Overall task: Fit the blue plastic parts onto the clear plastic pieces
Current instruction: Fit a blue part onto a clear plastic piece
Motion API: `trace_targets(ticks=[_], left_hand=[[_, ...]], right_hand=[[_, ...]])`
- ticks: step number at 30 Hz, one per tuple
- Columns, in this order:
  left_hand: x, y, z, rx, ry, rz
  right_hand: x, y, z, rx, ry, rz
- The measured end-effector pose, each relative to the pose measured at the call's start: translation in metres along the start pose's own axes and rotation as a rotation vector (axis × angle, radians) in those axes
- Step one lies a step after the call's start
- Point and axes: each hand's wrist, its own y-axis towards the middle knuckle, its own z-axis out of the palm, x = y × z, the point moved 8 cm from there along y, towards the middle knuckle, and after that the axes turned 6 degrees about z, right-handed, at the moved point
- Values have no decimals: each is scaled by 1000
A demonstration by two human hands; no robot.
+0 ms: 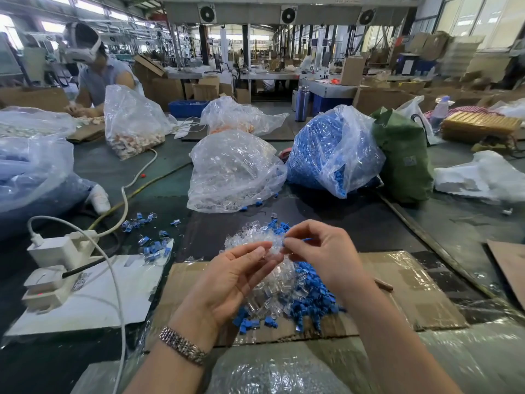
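Head view, lower centre of frame: a mating step looks to be in hand; the person has both hands raised just above the working heap and brought fingertip to fingertip. Judgement: one pair is being lined up for pressing together; the next move calls for squaring the blue part to the clear piece's opening and pushing it home, then dropping the finished unit aside and picking a fresh pair from the heap.

Largest first. Bag of blue parts (332, 149), upper right of centre, bulging, mouth loosely gathered; bag of clear pieces (233, 172), just left of it, crumpled, partly slumped, a few blue parts spilt at its foot. Cardboard sheet (412, 291), lower centre, glossy with tape, carries the mixed heap (287, 291) of clear pieces and blue parts, directly under the hands. Scatter of joined-looking units (152, 240), left of centre, near a white power strip (54, 251).

Left hand (235, 277): palm up, fingers curled, thumb and forefinger pinching a clear piece (267, 250); small, glassy, hard to make out in outline. Right hand (321, 251): fingers bent inward, tips pinching a blue part (285, 243); only a sliver shows. Whether the two parts already touch cannot be told.
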Motion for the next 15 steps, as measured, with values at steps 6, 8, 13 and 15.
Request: trace_targets(ticks=[6,8,13,15], left_hand=[[-2,-4,-1,-107,47,65],[0,-4,1,-106,11,64],[4,-4,4,-41,-91,50],[3,-5,4,-3,-54,57]], right_hand=[[6,-12,9,40,97,-51],[8,-15,13,34,21,-81],[15,-20,16,-6,-198,-175],[19,-21,15,-7,-291,-231]])
